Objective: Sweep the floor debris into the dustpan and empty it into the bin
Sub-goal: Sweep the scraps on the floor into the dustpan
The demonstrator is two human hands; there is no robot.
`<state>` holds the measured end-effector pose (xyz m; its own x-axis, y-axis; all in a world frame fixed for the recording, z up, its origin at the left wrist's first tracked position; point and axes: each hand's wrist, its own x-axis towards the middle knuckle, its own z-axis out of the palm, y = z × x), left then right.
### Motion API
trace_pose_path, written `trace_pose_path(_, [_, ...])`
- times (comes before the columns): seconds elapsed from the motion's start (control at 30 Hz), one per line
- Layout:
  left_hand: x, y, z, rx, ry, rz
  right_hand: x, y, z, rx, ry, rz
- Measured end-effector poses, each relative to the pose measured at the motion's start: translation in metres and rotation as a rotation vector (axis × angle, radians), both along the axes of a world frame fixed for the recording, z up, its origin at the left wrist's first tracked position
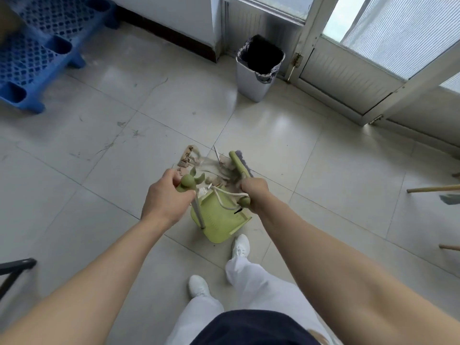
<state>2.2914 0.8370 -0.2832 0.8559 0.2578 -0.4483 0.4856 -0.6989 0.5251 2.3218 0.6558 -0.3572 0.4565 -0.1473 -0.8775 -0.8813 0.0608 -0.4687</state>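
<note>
A green dustpan (pixel 221 222) rests on the tiled floor in front of my feet, its white pole rising to a green knob. My left hand (pixel 165 195) grips that knob. My right hand (pixel 254 192) holds the handle of a green broom (pixel 237 163), whose head lies against a heap of paper scraps and torn wrappers (pixel 199 163) at the dustpan's far edge. A white cord loops across the pan near my right hand. The grey bin (pixel 256 80), lined with a dark bag, stands farther off beside the door frame.
A blue plastic pallet (pixel 37 53) leans at the far left. A metal-framed glass door (pixel 348 78) fills the far right. Wooden legs (pixel 433 189) jut in at the right edge, a dark frame (pixel 15 267) at the left edge. My white shoes (pixel 240 246) stand just behind the dustpan.
</note>
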Motion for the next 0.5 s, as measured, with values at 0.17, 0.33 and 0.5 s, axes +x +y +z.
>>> trace_pose_path(0.17, [-0.019, 0.025, 0.007, -0.004, -0.017, 0.076, -0.016, 0.0, 0.007, -0.007, -0.011, -0.055])
trace_pose_path(0.33, [-0.05, 0.056, 0.011, 0.017, -0.034, 0.139, -0.017, 0.009, 0.01, -0.093, -0.098, -0.054])
trace_pose_path(0.5, [-0.087, 0.085, 0.012, 0.037, -0.058, 0.218, -0.034, 0.045, 0.015, -0.08, -0.06, -0.057])
